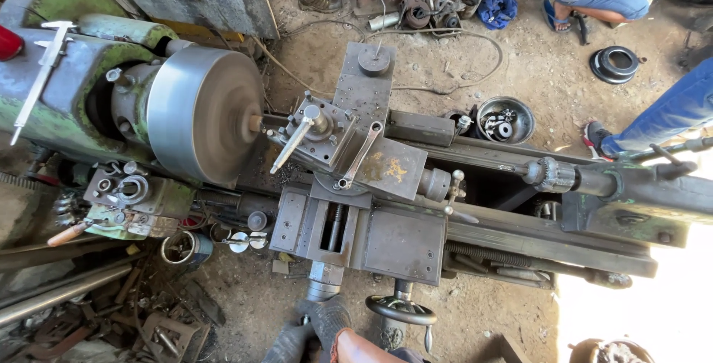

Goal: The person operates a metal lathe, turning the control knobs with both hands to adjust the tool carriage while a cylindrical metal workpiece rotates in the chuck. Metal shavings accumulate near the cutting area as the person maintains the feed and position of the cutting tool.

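Note:
I look down on an old green-and-grey lathe. Its large steel faceplate [204,114] is blurred with spin, and a short stub sticks out of it at the tool post [316,121]. At the bottom edge my right hand [327,320], dark with grime or a glove, is wrapped around the cross-slide handle [324,283], with a strip of bare forearm behind it. A dark shape [286,344] just to its left could be my left hand, but it is too cut off to tell. The carriage handwheel [401,309] sits to the right of my hand, untouched.
A wrench [360,156] lies on the compound slide. The tailstock [631,188] with a drill chuck stands at right, and a caliper [41,73] rests on the headstock. Scrap and tools litter the dirt floor at left. Other people's legs and feet show at the top and right.

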